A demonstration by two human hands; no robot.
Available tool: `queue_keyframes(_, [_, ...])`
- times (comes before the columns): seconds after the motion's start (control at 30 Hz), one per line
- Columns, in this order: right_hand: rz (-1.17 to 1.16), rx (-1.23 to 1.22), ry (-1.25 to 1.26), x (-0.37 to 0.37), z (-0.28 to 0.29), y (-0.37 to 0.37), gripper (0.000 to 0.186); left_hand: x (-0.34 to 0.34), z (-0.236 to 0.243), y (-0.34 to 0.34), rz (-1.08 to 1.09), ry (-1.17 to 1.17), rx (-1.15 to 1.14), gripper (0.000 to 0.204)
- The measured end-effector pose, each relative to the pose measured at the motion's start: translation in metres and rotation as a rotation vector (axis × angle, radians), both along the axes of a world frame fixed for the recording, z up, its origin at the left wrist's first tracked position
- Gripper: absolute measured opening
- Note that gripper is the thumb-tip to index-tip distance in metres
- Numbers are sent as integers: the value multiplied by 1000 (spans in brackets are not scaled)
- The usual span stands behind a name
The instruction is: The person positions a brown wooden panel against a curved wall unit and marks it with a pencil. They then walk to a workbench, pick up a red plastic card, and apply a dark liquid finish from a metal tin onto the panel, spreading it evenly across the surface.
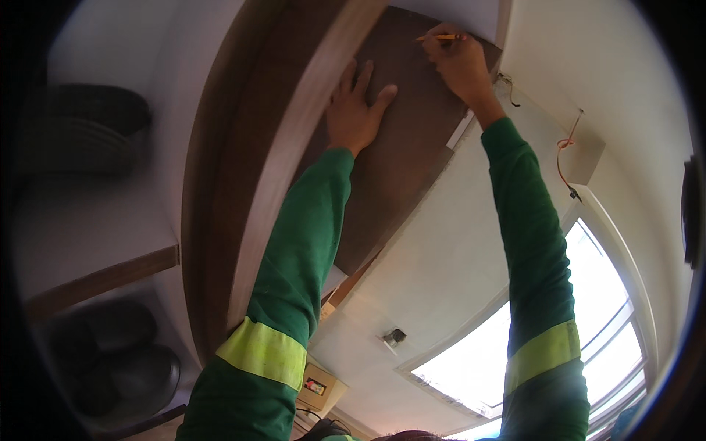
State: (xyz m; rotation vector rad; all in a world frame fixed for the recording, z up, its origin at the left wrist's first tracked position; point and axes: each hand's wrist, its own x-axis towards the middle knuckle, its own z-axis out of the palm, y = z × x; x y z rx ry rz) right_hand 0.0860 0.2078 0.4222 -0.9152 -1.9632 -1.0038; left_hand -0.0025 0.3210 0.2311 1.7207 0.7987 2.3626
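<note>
A flat brown board (397, 165) spans the upper middle, beside a long wooden edge. My left hand (354, 114) lies on the board with its fingers spread and thumb out, holding nothing. Farther up and to the right, my right hand (463, 67) pinches a yellow pencil (445, 37). The pencil points left over the upper part of the board; whether its tip touches the surface I cannot tell. Both arms reach up in green sleeves with yellow bands.
A wooden frame (283, 147) runs close along my left arm. Shelves with dark shoe-like things (132, 360) stand at the left. Loose wires (565, 147) hang at the right, above a bright window (471, 353). Low down are a box (321, 382) and a wall fitting (395, 337).
</note>
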Motion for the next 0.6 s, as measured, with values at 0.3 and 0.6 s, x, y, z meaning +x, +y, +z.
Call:
queue_keyframes(0.3, [-117, 11, -106, -12, 17, 5, 23, -3, -3, 7, 50, -108, 58, 60])
queue_keyframes(0.6, [-350, 151, -309, 0, 20, 20, 31, 8, -10, 26, 95, -132, 71, 47])
